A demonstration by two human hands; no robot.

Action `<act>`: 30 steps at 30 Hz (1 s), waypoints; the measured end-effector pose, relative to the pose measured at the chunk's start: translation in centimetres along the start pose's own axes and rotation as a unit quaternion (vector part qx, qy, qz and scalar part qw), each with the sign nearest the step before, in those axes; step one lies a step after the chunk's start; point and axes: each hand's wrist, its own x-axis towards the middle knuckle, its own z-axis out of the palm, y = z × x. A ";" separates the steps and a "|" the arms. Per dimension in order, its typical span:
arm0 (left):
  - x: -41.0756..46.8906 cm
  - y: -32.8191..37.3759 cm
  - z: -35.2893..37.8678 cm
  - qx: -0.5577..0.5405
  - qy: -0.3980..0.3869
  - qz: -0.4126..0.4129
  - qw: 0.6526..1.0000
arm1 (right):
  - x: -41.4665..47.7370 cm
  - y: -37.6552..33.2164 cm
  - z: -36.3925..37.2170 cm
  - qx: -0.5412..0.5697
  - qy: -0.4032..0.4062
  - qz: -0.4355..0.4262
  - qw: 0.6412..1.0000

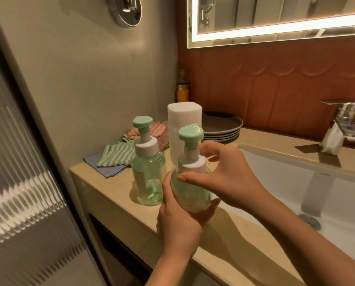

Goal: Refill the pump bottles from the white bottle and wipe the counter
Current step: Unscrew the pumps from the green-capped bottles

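Observation:
My left hand (178, 211) grips the body of a clear green pump bottle (190, 193), lifted just above the beige counter (114, 195). My right hand (224, 174) curls its thumb and fingers round that bottle's white collar under the mint pump head. A second pump bottle (147, 168) of the same kind stands upright on the counter to the left, with a little green liquid at its bottom. The tall white bottle (182, 122) stands behind both, partly hidden by the held bottle.
Folded cloths (112, 157), blue and green-striped, lie at the counter's back left, with pink ones behind. A stack of dark plates (224, 125) sits behind the white bottle. The white sink basin (296, 182) and chrome tap (337, 129) are to the right. An amber bottle (182, 87) stands in the corner.

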 end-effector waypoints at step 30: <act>0.1 0.2 0.0 0.017 -0.018 -0.005 1.000 | 0.5 -0.1 0.1 0.057 -0.079 0.012 0.995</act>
